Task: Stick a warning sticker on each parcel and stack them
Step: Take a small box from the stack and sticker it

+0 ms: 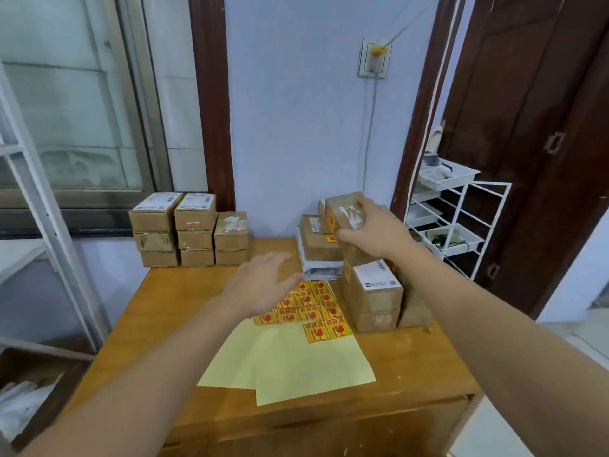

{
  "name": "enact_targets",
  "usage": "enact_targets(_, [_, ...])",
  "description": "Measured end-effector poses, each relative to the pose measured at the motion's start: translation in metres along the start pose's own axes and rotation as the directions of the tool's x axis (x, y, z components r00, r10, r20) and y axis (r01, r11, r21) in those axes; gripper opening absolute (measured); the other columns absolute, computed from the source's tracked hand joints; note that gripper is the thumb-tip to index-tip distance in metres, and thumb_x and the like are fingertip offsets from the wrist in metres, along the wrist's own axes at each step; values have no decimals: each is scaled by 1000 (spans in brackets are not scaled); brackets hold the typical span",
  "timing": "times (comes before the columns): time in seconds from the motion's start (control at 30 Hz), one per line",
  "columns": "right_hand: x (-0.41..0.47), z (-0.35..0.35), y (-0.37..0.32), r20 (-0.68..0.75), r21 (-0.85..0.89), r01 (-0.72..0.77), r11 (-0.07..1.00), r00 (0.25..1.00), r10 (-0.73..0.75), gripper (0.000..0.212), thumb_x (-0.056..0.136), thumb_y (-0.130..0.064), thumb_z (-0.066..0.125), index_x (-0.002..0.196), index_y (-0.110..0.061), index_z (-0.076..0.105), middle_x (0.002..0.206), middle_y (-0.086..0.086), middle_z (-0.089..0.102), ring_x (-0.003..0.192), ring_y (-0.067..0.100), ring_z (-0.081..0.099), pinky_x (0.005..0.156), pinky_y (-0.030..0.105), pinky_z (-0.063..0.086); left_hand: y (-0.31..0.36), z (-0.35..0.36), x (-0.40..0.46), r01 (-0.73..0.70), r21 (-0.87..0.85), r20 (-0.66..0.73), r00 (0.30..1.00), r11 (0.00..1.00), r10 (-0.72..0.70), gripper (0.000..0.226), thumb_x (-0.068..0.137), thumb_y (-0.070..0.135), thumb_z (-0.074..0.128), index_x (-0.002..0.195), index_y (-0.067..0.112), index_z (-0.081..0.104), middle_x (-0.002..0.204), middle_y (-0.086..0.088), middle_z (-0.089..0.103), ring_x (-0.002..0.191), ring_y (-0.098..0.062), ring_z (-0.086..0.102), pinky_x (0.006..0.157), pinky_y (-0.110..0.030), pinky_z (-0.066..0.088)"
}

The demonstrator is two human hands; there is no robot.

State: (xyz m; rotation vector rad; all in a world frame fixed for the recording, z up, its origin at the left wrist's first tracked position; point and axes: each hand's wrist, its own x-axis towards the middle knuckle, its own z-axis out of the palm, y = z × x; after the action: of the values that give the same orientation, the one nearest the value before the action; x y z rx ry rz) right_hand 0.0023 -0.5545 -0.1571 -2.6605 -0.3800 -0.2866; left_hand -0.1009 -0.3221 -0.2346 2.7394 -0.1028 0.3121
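My right hand (375, 230) grips a brown cardboard parcel (344, 211) with white tape, held in the air at the back right of the wooden table (412, 364). A yellow-red sticker shows on that parcel's left face. My left hand (263, 283) hovers with relaxed fingers over the table's middle and holds nothing. Just under it lies a pale yellow sheet of warning stickers (316, 308), with several yellow-red stickers left on its upper part. Neat stacks of parcels (191, 230) stand at the back left. More parcels (372, 295) are heaped at the right.
A second pale backing sheet (230, 361) lies partly under the sticker sheet. A grey mailer bag (321, 270) sits under the right heap. A white wire rack (454, 222) stands right of the table, a white shelf frame (43, 206) at the left, and the wall behind.
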Motion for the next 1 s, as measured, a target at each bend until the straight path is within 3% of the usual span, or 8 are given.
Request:
enact_targets(0.2, [68,-9,50,15,-21,-97,995,995,98,105,72,-70,65,157,-23,23,140,15,53,109,32,59,85,42,56,6,16,42,-47,49,67,997,998,44,67,98,70,39,153,33,41,157,7,45,144,-18,39,117,-47,32])
enact_targets(0.33, [117,-3,75,14,23,-151,988,989,150,103,70,-70,66,155,-24,30,136,9,56,99,27,56,66,32,51,5,29,68,-63,82,102,993,995,54,67,99,69,40,155,32,39,159,6,43,144,-18,39,118,-45,32])
enact_targets(0.43, [155,5,88,-5,-20,-172,985,985,172,94,76,-66,67,152,-22,36,138,14,54,97,26,52,73,31,43,-1,40,82,-83,120,123,990,989,68,67,100,68,38,155,31,38,158,7,43,143,-17,39,117,-42,30])
enact_targets(0.57, [193,14,91,-4,-63,-194,979,981,194,88,78,-66,67,150,-23,39,137,18,41,94,32,53,76,33,45,-14,50,100,-98,157,145,987,983,75,69,100,71,36,157,31,35,160,10,41,145,-14,37,119,-42,29])
enact_targets(0.73, [228,33,97,35,-77,-212,974,976,215,90,68,-77,58,140,-24,51,130,14,56,99,30,57,75,36,50,-28,59,115,-97,160,155,985,982,72,68,100,69,36,157,32,34,160,8,41,146,-15,36,120,-43,27])
enact_targets(0.87, [235,46,99,63,-117,-200,973,976,209,78,91,-70,47,145,-15,47,139,17,56,117,34,56,98,41,48,-38,61,116,-83,164,167,984,983,56,66,100,69,36,156,33,35,158,8,43,144,-17,37,119,-44,28])
enact_targets(1.0, [224,37,89,53,-219,-177,960,980,192,75,97,-68,29,146,-15,47,145,19,47,126,41,49,106,49,43,-47,56,100,-55,153,174,984,987,28,66,101,67,38,156,32,35,159,8,41,145,-16,37,119,-43,30])
